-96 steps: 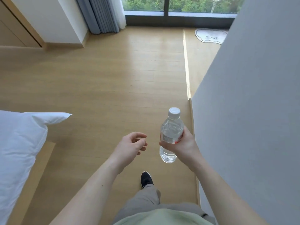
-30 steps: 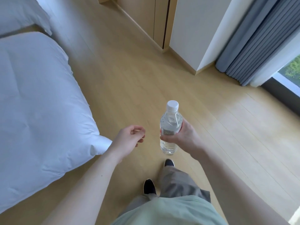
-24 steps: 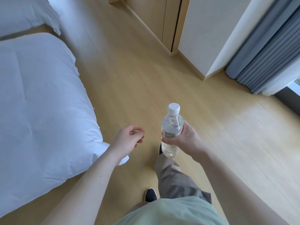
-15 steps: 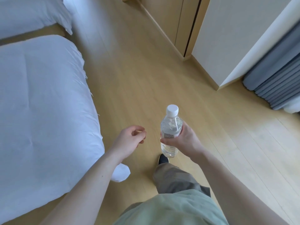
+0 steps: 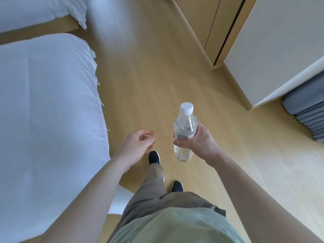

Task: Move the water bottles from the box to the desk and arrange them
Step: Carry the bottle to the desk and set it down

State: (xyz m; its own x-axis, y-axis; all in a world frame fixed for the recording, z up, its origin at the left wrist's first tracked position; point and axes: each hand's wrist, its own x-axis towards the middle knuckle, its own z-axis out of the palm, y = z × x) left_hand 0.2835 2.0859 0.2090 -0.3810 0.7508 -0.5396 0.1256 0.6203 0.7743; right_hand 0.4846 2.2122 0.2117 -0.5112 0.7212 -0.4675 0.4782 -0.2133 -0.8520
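A clear water bottle [image 5: 184,125] with a white cap stands upright in the air in front of me, above the wooden floor. My right hand [image 5: 198,142] grips it round the middle, thumb across the label. My left hand [image 5: 137,145] hangs beside it, a hand's width to the left, fingers loosely curled and holding nothing. Neither the box nor the desk is in view.
A bed with a white duvet [image 5: 45,109] fills the left side, a second one [image 5: 40,11] lies at the top left. A wooden wardrobe [image 5: 208,27] and a white wall corner [image 5: 273,53] stand at the right, with grey curtains [image 5: 308,111]. Wooden floor [image 5: 149,76] runs between.
The view has turned left from the window toward the beds and moved forward along the floor. The wardrobe has slid right. Both hands keep their pose, the bottle still upright.
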